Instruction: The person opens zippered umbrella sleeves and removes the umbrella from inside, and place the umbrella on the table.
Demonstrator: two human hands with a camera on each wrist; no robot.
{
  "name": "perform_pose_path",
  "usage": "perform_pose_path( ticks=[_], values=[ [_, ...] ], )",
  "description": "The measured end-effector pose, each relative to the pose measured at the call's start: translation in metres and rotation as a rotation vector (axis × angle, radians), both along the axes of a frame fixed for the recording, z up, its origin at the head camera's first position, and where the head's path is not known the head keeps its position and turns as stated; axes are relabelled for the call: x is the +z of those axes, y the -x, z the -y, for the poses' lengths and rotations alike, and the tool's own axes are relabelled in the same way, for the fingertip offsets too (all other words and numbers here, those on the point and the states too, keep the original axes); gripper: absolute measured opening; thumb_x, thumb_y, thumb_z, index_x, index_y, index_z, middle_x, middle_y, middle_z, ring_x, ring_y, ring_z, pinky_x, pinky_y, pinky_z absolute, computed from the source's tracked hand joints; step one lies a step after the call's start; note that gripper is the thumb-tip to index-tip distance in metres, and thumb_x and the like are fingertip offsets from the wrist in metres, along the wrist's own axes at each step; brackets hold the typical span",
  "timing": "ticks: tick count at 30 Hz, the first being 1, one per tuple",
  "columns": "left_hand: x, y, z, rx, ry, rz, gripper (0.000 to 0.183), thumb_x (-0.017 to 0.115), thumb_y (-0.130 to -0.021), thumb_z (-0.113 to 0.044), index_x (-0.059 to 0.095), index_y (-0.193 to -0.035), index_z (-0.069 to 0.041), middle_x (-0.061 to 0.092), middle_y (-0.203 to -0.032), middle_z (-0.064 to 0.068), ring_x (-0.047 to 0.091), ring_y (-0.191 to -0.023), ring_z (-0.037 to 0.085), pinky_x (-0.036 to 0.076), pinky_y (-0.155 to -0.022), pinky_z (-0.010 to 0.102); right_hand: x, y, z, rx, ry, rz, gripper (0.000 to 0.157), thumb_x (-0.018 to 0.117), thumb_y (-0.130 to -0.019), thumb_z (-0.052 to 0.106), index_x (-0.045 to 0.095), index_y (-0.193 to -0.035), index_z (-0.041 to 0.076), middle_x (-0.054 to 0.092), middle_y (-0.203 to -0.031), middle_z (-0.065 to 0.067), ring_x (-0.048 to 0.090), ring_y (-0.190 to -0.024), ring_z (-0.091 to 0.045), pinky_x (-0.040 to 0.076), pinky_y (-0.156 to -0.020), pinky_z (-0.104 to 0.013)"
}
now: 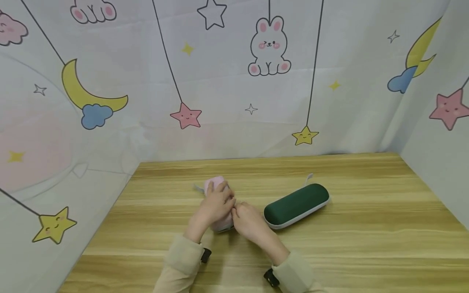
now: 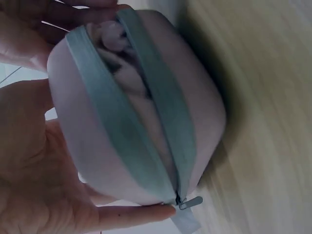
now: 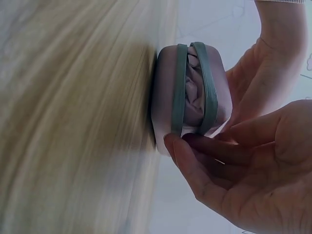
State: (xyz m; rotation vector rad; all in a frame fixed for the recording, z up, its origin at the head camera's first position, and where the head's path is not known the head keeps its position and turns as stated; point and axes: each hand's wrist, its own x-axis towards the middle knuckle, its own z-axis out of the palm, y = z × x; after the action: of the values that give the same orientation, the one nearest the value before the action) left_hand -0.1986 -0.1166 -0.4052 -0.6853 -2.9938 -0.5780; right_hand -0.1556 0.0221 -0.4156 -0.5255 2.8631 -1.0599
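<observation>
A pink zip case [image 1: 224,223] with grey-green zipper bands [image 2: 168,105] lies on the table, its near end parted. Inside shows crumpled pinkish fabric [image 3: 194,92]. My left hand [image 1: 217,203] lies over the top of the case and grips it, fingers spread across toward the right. One of its fingers reaches down beside a zipper slider [image 2: 187,202] at the end of the opening. On the right side, my right hand [image 1: 250,221] pinches the zipper edge between thumb and fingers. What lies between those fingertips is hidden.
To the right lies a green zip case [image 1: 296,205] with a pale lower rim and a small grey tab. Another grey tab [image 1: 198,188] sticks out left of the pink case. A printed curtain [image 1: 227,142] stands behind the wooden table [image 1: 366,244].
</observation>
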Motion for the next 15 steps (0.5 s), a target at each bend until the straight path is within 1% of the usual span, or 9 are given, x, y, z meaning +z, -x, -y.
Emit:
perform_pose_path(
  ticks=[3, 4, 6, 8, 11, 13, 15],
  values=[
    [-0.0007, -0.0012, -0.0007, 0.054, -0.020, 0.023, 0.025, 0.056, -0.094, -0.022, 0.065, -0.109, -0.004, 0.039, -0.147, 0.026, 0.023, -0.139, 0.055, 0.021, -0.112, 0.066, -0.0010, -0.0003, 0.0001, 0.026, -0.043, -0.040, 0.025, 0.043, -0.097, 0.006, 0.064, -0.107, -0.006, 0.057, -0.079, -0.009, 0.045, -0.064, -0.015, 0.038, -0.055, -0.024],
    [-0.0009, -0.0014, -0.0010, 0.072, -0.024, 0.030, 0.026, 0.057, -0.093, -0.023, 0.065, -0.110, -0.005, 0.036, -0.149, 0.027, 0.020, -0.138, 0.058, 0.025, -0.109, 0.068, -0.0012, -0.0003, 0.0000, 0.029, -0.053, -0.049, 0.025, 0.044, -0.096, 0.004, 0.063, -0.107, -0.006, 0.058, -0.079, -0.010, 0.046, -0.064, -0.015, 0.038, -0.055, -0.025],
    [-0.0020, -0.0011, -0.0014, 0.097, -0.026, 0.034, 0.027, 0.058, -0.092, -0.024, 0.065, -0.110, -0.006, 0.032, -0.151, 0.027, 0.017, -0.136, 0.063, 0.029, -0.104, 0.070, -0.0017, -0.0001, -0.0005, 0.030, -0.064, -0.060, 0.023, 0.045, -0.094, 0.001, 0.064, -0.106, -0.007, 0.059, -0.080, -0.012, 0.046, -0.065, -0.015, 0.039, -0.056, -0.026],
    [-0.0032, -0.0010, -0.0017, 0.110, -0.029, 0.030, 0.027, 0.059, -0.091, -0.024, 0.065, -0.110, -0.006, 0.031, -0.152, 0.027, 0.016, -0.135, 0.065, 0.029, -0.102, 0.072, -0.0019, 0.0003, -0.0009, 0.028, -0.069, -0.066, 0.022, 0.047, -0.091, -0.001, 0.065, -0.103, -0.006, 0.060, -0.081, -0.013, 0.047, -0.066, -0.015, 0.040, -0.056, -0.027],
    [-0.0051, -0.0016, -0.0014, 0.113, -0.027, 0.003, 0.025, 0.060, -0.090, -0.023, 0.065, -0.108, -0.007, 0.033, -0.151, 0.028, 0.019, -0.134, 0.065, 0.027, -0.105, 0.071, -0.0021, 0.0005, -0.0012, 0.031, -0.072, -0.068, 0.017, 0.049, -0.088, -0.004, 0.065, -0.095, -0.004, 0.059, -0.078, -0.012, 0.046, -0.065, -0.015, 0.040, -0.056, -0.027],
    [-0.0056, -0.0026, -0.0008, 0.117, -0.033, -0.003, 0.025, 0.061, -0.089, -0.023, 0.065, -0.108, -0.007, 0.033, -0.150, 0.028, 0.019, -0.133, 0.066, 0.028, -0.104, 0.071, -0.0026, 0.0006, -0.0012, 0.036, -0.072, -0.069, 0.015, 0.049, -0.087, -0.004, 0.064, -0.090, -0.003, 0.058, -0.077, -0.011, 0.045, -0.064, -0.015, 0.039, -0.055, -0.026],
    [-0.0058, -0.0035, 0.0001, 0.120, -0.047, -0.002, 0.025, 0.061, -0.089, -0.023, 0.065, -0.108, -0.007, 0.033, -0.151, 0.028, 0.018, -0.133, 0.067, 0.029, -0.103, 0.072, -0.0027, 0.0004, -0.0014, 0.039, -0.075, -0.072, 0.014, 0.049, -0.088, -0.004, 0.064, -0.088, -0.002, 0.058, -0.077, -0.011, 0.045, -0.064, -0.015, 0.038, -0.055, -0.026]
  ],
)
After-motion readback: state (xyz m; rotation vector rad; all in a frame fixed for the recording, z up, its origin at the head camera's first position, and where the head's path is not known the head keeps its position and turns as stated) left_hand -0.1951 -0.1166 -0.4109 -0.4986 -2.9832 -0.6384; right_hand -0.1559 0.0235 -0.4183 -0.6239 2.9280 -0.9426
